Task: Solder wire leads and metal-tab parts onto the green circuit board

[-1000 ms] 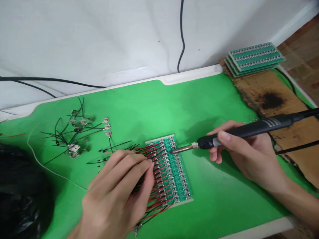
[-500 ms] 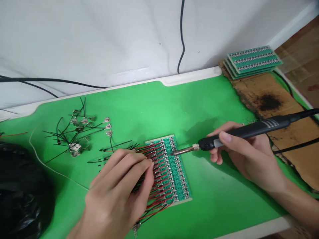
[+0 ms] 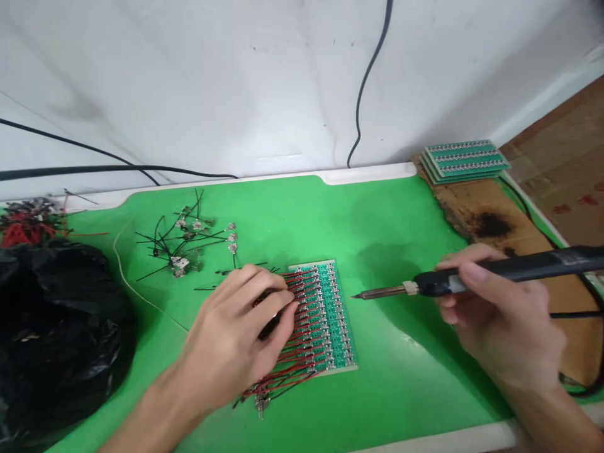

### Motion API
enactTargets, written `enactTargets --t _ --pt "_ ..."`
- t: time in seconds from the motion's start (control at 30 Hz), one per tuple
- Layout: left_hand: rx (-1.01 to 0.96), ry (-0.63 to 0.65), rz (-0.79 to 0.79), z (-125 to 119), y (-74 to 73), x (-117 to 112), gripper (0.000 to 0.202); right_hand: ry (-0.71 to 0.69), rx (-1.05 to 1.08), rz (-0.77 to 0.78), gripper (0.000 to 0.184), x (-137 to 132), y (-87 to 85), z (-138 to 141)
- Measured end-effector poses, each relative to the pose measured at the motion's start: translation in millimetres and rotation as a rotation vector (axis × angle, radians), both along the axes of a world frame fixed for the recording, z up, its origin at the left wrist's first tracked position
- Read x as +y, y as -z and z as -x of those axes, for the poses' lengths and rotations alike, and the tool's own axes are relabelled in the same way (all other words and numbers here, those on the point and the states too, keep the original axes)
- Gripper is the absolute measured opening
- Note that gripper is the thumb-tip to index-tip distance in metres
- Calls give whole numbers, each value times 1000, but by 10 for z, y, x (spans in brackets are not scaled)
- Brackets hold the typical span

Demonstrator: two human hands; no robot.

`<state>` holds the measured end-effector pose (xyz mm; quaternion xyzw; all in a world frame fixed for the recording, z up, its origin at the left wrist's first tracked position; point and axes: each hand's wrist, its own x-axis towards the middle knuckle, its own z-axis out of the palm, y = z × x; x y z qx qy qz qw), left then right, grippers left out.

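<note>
Left hand (image 3: pixel 231 333) on red wires (image 3: pixel 295 370) beside circuit board (image 3: pixel 337 321)

Electronics workbench (image 3: pixel 264 178): green mat (image 3: pixel 377 220), soldering iron (image 3: pixel 500 274), stacked circuit boards (image 3: pixel 465 162).

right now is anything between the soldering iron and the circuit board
Nothing visible does: the soldering iron, held in the right hand, points its tip at the circuit board from the right, not touching it, with only green mat between them.

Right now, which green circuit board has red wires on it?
The lone board by the left hand; the stacked boards on the cardboard show no wires.
</note>
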<state>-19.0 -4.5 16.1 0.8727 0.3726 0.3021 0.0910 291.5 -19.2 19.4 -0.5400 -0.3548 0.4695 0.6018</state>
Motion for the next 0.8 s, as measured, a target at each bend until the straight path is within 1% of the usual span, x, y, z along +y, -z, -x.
enactTargets --t 0.03,0.1,0.17,0.2,0.27,0.3,0.33,0.37,0.43,0.47,0.53,0.57,0.63,0.7,0.8 --pt "-8 -7 -20 46 -41 24 13 -19 0 -1 29 -32 27 29" --pt "-33 -67 -59 182 -160 81 13 -51 -14 -17 30 -106 103 77" --pt "-43 -195 -53 367 -300 140 6 -62 -58 -36 29 -179 190 98" --pt "-41 -246 -39 471 -365 167 6 -61 -79 -41 29 -211 231 98" --pt "-76 -401 -16 679 -461 213 19 -23 -117 -40 30 -253 294 83" --pt "-70 -461 -4 774 -487 234 22 3 -138 -40 32 -260 312 74" --pt "-37 -494 12 857 -498 253 22 38 -158 -39 33 -258 321 64" --pt "8 -486 25 923 -495 271 22 76 -174 -41 34 -247 321 55" --pt "98 -403 80 998 -457 304 22 161 -186 -49 37 -209 297 34" --pt "123 -350 107 1008 -427 318 23 201 -177 -52 38 -186 277 19" --pt "146 -270 153 990 -352 339 24 227 -146 -23 40 -146 234 -22" --pt "155 -240 170 975 -311 346 25 214 -120 4 41 -131 215 -48" --pt "169 -204 185 952 -230 357 25 133 -80 86 42 -116 186 -95" --pt "179 -198 182 952 -162 366 24 84 -51 141 45 -117 172 -111" --pt "192 -217 167 956 -105 370 22 70 -16 201 49 -134 165 -61"
